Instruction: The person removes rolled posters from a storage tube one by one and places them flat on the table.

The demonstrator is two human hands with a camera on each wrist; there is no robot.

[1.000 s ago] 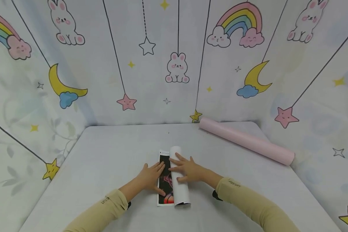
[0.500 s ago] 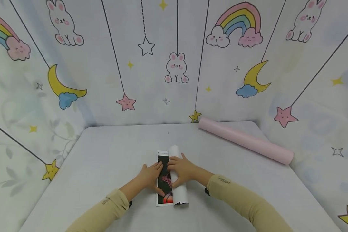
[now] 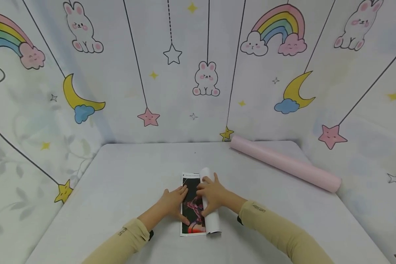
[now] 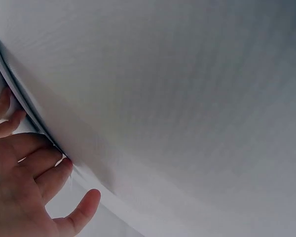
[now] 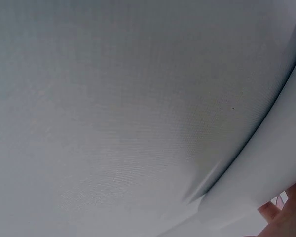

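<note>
In the head view a partly rolled poster (image 3: pixel 193 189) lies on the table. Its unrolled strip shows a dark print with pink and red shapes inside a white border. The rest forms a white roll (image 3: pixel 213 223) along the right side. My left hand (image 3: pixel 169 203) rests on the strip's left edge, fingers extended and thumb spread low. Over the roll my right hand (image 3: pixel 214 193) bends its fingers and thumb around the roll's left side. The left wrist view catches the left hand (image 4: pixel 29 182) at the lower left; only part of the right hand (image 5: pixel 288 212) appears in the right wrist view.
A long pink roll (image 3: pixel 283 159) lies slantwise at the back right of the white-covered table (image 3: pixel 135 168). Cloth walls (image 3: pixel 171 88) printed with rabbits, stars, moons and rainbows rise behind and on both sides.
The white roll has moved right with my right hand, baring a wider strip of the print. The right fingers, earlier spread, now bend more. My left hand stays on the left edge.
</note>
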